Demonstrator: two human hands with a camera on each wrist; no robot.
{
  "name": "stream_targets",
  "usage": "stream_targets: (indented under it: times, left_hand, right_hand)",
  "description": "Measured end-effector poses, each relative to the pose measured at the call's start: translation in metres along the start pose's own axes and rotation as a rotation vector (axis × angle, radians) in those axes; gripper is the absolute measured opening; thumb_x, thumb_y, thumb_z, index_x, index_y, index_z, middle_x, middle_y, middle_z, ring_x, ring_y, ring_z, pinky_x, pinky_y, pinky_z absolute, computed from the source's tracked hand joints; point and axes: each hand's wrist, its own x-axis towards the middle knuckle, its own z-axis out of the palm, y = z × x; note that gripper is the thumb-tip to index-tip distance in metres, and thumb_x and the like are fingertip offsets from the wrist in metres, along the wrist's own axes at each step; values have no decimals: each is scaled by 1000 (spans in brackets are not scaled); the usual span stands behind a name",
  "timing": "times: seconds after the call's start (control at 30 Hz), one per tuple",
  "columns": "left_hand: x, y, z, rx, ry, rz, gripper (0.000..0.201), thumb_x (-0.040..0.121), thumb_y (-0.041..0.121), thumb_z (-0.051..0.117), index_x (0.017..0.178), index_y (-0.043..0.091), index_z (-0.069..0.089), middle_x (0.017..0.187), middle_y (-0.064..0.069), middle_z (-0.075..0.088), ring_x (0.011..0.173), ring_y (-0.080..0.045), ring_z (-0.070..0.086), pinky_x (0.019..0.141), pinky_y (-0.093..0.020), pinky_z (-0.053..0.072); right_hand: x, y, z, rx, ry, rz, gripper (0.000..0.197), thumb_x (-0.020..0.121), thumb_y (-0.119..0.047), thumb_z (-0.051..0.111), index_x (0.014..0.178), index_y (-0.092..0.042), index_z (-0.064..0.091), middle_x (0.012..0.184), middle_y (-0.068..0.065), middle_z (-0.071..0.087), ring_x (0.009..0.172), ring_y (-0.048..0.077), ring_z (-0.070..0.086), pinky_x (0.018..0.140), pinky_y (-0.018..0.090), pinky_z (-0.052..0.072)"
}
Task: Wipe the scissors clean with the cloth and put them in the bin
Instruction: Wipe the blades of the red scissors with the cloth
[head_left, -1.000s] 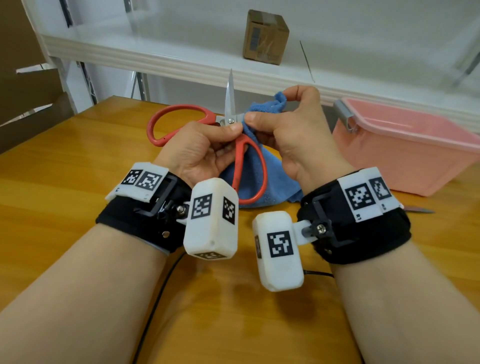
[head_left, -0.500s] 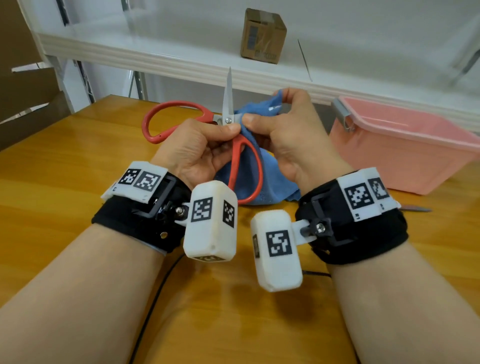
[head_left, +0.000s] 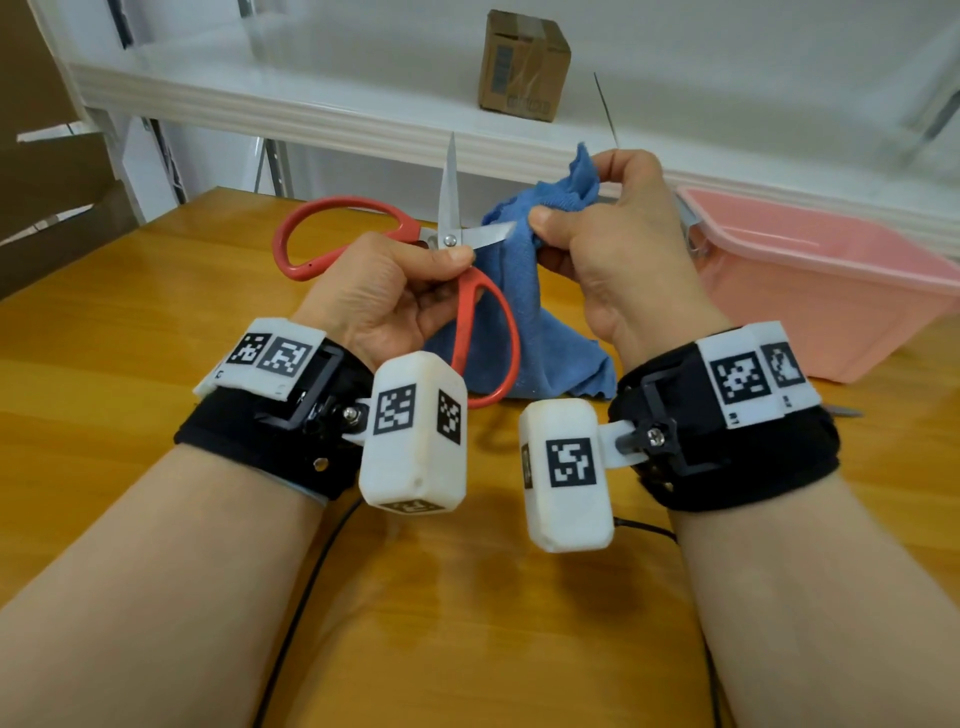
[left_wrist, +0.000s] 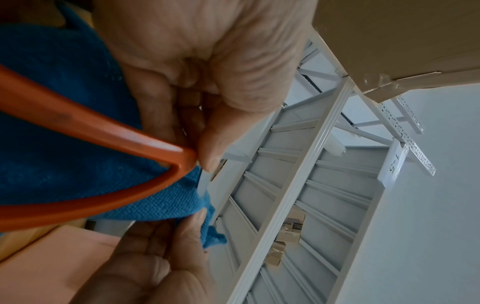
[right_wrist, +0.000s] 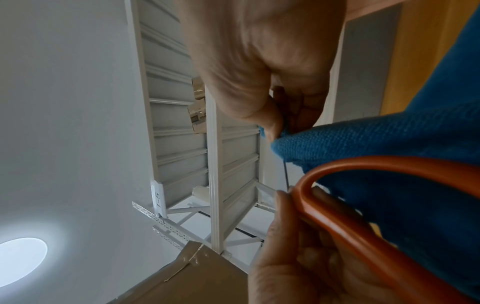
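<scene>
My left hand (head_left: 410, 291) grips the red-handled scissors (head_left: 447, 239) near the pivot, blades spread wide. One blade points straight up, the other points right into the blue cloth (head_left: 524, 312). My right hand (head_left: 597, 228) pinches the cloth around that right-pointing blade, thumb pressed on top of the fabric. The cloth hangs down to the wooden table (head_left: 130, 338). In the left wrist view the red handle (left_wrist: 109, 133) crosses the cloth (left_wrist: 64, 82) under my curled fingers. In the right wrist view the cloth (right_wrist: 389, 154) is bunched at my fingertips above the red handle loop (right_wrist: 350, 205). The pink bin (head_left: 821, 280) stands at the right.
A white shelf edge (head_left: 311, 109) runs behind the table with a small cardboard box (head_left: 524, 62) on it. A metal tip of another tool (head_left: 841, 412) lies on the table by my right wrist. A black cable (head_left: 306, 597) trails between my forearms.
My right hand with the cloth has slid rightward along the lower blade, baring more metal near the pivot. The scissors stay open in my left hand.
</scene>
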Motion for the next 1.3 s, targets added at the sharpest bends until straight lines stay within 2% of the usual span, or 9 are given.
stream_targets:
  times: [0.2,0.37,0.57,0.73,0.9,1.0,1.03,1.17,1.3]
  left_hand:
    - [1,2,-1,-24,35,-10,9,84,-6,61,79,0,64,69,-9,66,64,-16,67,74,-28,59]
    - [2,4,-4,-96,41,-17,7,79,-5,66,83,1,64,71,-8,66,63,-15,68,69,-28,61]
    - [6,3,-10,-194,51,7,62,75,-8,69,130,12,51,76,-7,65,64,-14,68,59,-26,57]
    - [7,4,-13,-217,13,-19,88,63,-6,71,144,12,41,81,-9,68,70,-18,69,59,-27,58]
    - [4,4,-11,-213,14,-60,41,67,-3,67,107,3,61,79,-10,68,68,-18,70,63,-26,59]
    - [7,3,-13,-255,7,-38,68,68,-6,69,132,10,50,84,-10,70,74,-20,71,66,-29,60]
    - [8,2,-12,-253,10,-25,64,73,-7,68,131,12,51,84,-10,70,75,-20,71,68,-31,61]
    - [-2,-2,0,-105,-20,-52,8,86,-3,61,90,2,65,81,-11,69,73,-18,69,77,-27,59]
    - [-1,-4,1,-16,-23,-66,8,86,-4,60,85,-2,68,76,-12,70,70,-18,69,71,-24,59]
  right_hand:
    - [7,-1,-8,-60,110,-69,43,77,8,69,96,-25,48,107,14,65,93,27,72,75,45,63]
    - [8,-3,-15,86,121,-2,37,84,13,65,109,-12,52,111,16,64,95,28,71,70,32,63]
    - [10,1,-17,60,132,15,39,83,11,66,117,-5,55,111,18,66,96,28,72,76,36,63]
    - [7,4,-7,-25,47,13,32,82,8,67,105,-11,57,98,13,68,95,30,72,83,46,61]
    - [6,4,-2,-23,-8,4,34,82,4,72,109,-12,58,107,16,69,95,28,73,81,46,62]
    - [2,3,5,-16,-34,11,37,81,0,74,110,-13,56,107,19,69,96,32,72,82,47,62]
    - [0,4,8,-32,-45,8,39,78,-3,76,109,-15,55,108,18,69,96,32,72,83,48,61]
    - [-7,9,17,-172,-81,-52,48,75,-5,80,106,-22,48,115,9,63,100,23,69,83,43,61]
    - [-7,13,14,-222,-72,-122,46,76,1,78,96,-26,47,105,10,61,96,29,69,77,47,62]
